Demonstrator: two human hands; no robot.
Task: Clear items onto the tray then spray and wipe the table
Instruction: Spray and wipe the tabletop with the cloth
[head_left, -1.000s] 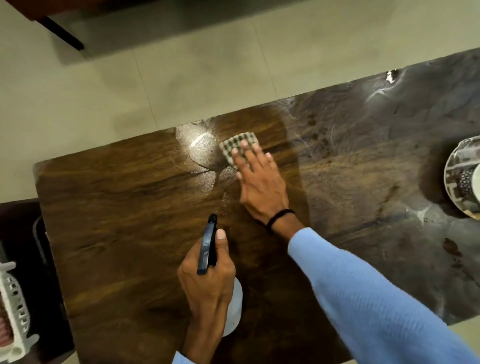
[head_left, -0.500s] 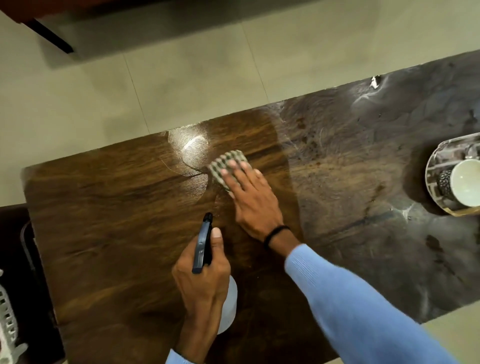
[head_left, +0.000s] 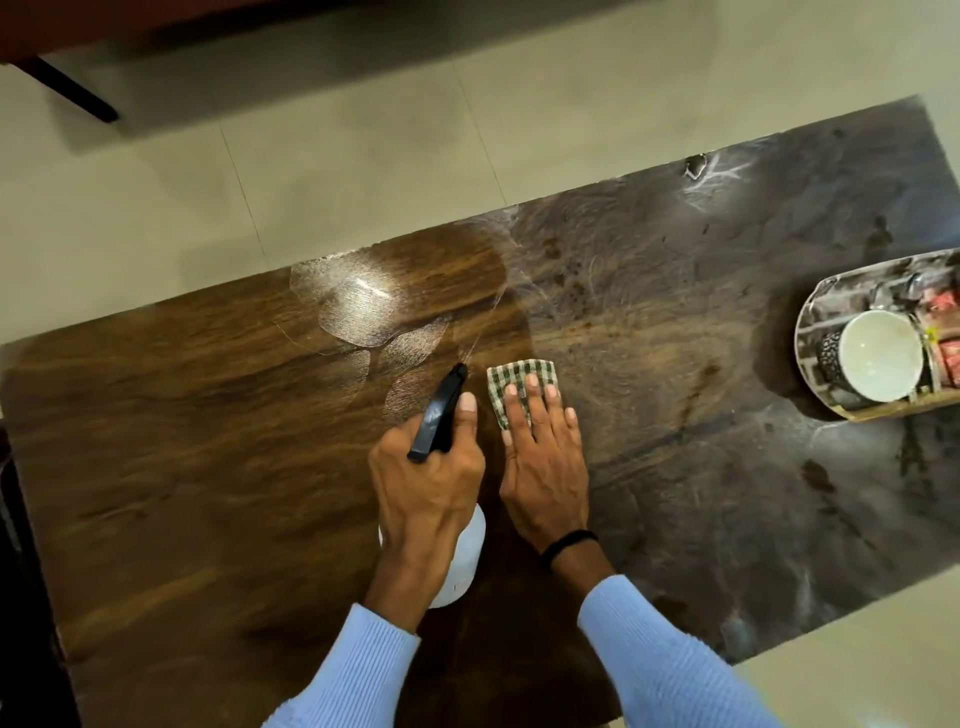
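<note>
Pale beige floor tiles (head_left: 363, 171) fill the far side, crossed by thin grout lines (head_left: 239, 176). At the far left a dark slanted furniture leg (head_left: 72, 93) stands on them under a reddish-brown edge (head_left: 156, 21) (which piece it belongs to cannot be told), and a wide soft shadow (head_left: 311, 78) lies beside it. The dark wooden worktop (head_left: 182, 467) catches a bright glare (head_left: 363, 291) near its far edge. More tile shows at the near right.

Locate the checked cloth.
In the head view, the checked cloth lies on the table under the right hand, just right of the spray bottle held by the left hand.
</note>
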